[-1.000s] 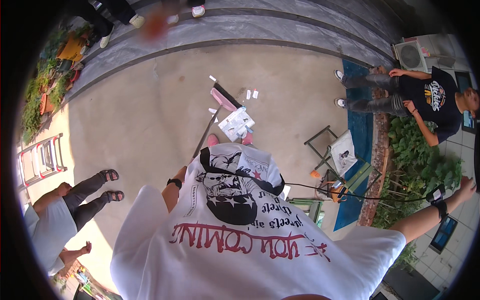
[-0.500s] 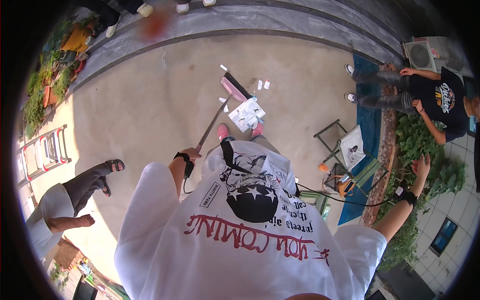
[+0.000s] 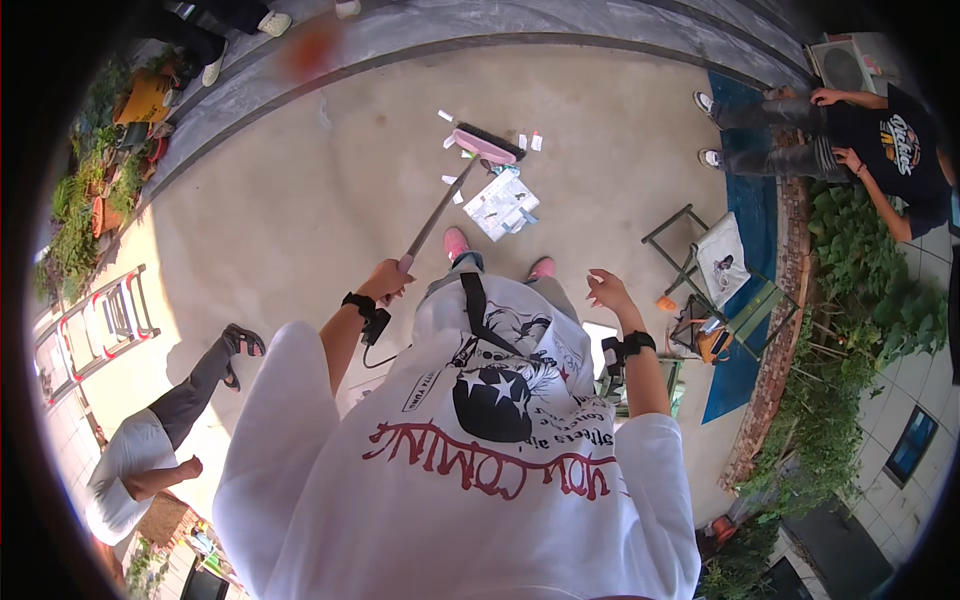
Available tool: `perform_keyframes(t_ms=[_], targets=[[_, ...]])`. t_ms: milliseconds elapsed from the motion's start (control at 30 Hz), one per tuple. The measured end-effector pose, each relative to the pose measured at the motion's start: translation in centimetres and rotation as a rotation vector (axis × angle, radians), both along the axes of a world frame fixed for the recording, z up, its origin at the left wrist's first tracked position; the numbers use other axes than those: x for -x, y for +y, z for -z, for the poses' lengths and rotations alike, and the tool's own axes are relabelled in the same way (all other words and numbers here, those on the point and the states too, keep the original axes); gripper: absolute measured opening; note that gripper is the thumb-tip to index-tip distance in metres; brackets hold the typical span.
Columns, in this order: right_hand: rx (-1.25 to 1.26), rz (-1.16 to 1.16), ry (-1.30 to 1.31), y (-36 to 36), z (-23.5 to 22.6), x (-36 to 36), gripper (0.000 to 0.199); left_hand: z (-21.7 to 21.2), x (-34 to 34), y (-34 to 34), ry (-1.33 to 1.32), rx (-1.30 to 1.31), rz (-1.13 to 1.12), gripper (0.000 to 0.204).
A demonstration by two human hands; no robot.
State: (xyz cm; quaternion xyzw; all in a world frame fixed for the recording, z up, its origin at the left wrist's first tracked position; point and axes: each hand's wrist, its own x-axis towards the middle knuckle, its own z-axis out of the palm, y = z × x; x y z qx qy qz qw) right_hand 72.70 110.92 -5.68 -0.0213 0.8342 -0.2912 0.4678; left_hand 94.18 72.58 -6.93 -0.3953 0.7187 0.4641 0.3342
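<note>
My left hand is wrapped round the handle end of a broom with a pink head and dark bristles. Its long stick slants forward from my hand to the floor, where the head rests. Just below the head lies a white bag-like sheet with printed pictures. Several small white paper scraps are scattered round the broom head. My right hand is held in the air in front of my right side, holding nothing, its fingers loosely bent and apart.
A folding chair stands on a blue strip at the right, with bags beside it. One person stands beyond it; another is at the left near a ladder. Steps run along the far side; potted plants stand left.
My right hand has come in from far out on the right to near my body. The broom head has turned and shifted slightly right, away from the printed sheet.
</note>
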Motion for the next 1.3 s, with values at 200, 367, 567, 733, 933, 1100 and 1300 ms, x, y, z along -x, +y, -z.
perform_keyframes(t_ms=[200, 367, 567, 733, 933, 1100, 1300], targets=[[0.234, -0.213, 0.17, 0.1, 0.6, -0.9, 0.031, -3.1, 4.1, 4.5, 0.103, 0.096, 0.166, 0.027], [0.284, 0.072, 0.117, 9.0, 2.1, 0.4, 0.03, -0.2, 11.7, 12.3, 0.306, -0.176, 0.105, 0.019], [0.044, 0.642, -0.155, 24.0, 10.3, -6.9, 0.03, -3.1, 18.6, 22.4, 0.251, 0.097, 0.613, 0.037], [-0.037, 0.746, -0.395, 29.6, 11.7, -12.7, 0.032, -2.5, 16.4, 26.0, 0.293, 0.252, 0.627, 0.043], [0.032, 0.507, -0.318, 28.1, 11.9, -11.0, 0.03, -4.1, 12.0, 20.2, 0.165, -0.016, 0.326, 0.053], [0.116, 0.443, -0.164, 22.3, 9.8, -7.5, 0.029, -6.6, 7.7, 17.5, 0.118, 0.094, 0.503, 0.056], [0.263, 0.291, 0.061, 16.3, 6.2, -4.8, 0.027, -12.3, 6.5, 21.5, 0.255, 0.18, 0.682, 0.054]])
